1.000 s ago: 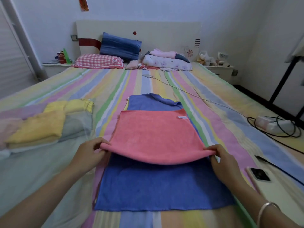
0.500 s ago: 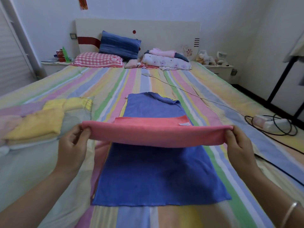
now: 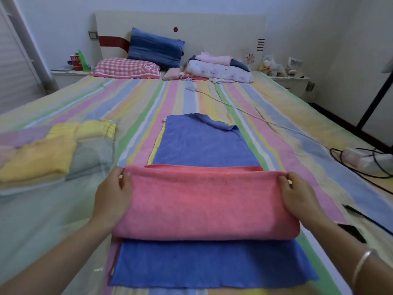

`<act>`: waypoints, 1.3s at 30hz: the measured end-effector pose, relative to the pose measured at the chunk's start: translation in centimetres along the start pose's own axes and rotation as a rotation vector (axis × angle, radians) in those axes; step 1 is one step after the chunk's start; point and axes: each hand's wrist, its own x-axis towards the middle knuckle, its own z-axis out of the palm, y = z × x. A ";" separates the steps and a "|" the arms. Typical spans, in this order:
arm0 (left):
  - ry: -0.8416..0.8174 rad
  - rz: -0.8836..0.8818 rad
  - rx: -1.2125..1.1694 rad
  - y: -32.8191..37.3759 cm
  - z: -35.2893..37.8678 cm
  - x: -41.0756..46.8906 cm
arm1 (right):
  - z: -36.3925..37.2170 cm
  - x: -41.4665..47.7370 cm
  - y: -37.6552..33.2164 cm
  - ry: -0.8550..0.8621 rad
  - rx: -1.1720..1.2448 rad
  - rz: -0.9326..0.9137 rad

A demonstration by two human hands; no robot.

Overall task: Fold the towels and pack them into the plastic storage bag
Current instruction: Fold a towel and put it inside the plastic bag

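Two hands share one fold. At far left, the clear plastic storage bag lies on the pastel striped bedsheet with folded yellow towels inside. Just beside it, the left hand pinches the left end of the soft pink terry towel. That towel lies doubled across the flat blue towel mid-bed. The right hand pinches its right end. For a good fold, both ends should probably travel together and level, with the edges matched before pressing flat and the blue towel left undisturbed. A dark phone lies near the right forearm.
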 end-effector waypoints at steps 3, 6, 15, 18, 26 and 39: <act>-0.040 -0.036 0.126 -0.4 2.5 2.8 | 1.5 2.8 0.3 -0.001 -0.060 0.015; -0.099 -0.064 0.196 -0.9 4.6 5.3 | 3.0 5.7 0.3 0.011 -0.121 0.023; -0.279 -0.165 0.265 -3.6 7.4 7.6 | 6.5 7.4 2.3 -0.065 -0.267 0.108; -0.199 -0.130 0.258 -2.7 7.0 6.8 | 6.4 6.7 2.2 -0.048 -0.245 0.152; -0.329 0.434 0.331 4.8 6.8 1.9 | 2.4 2.7 1.4 -0.134 -0.610 0.124; -0.649 0.705 0.351 8.6 10.5 -7.9 | -1.7 -8.0 -3.2 -0.869 0.348 0.686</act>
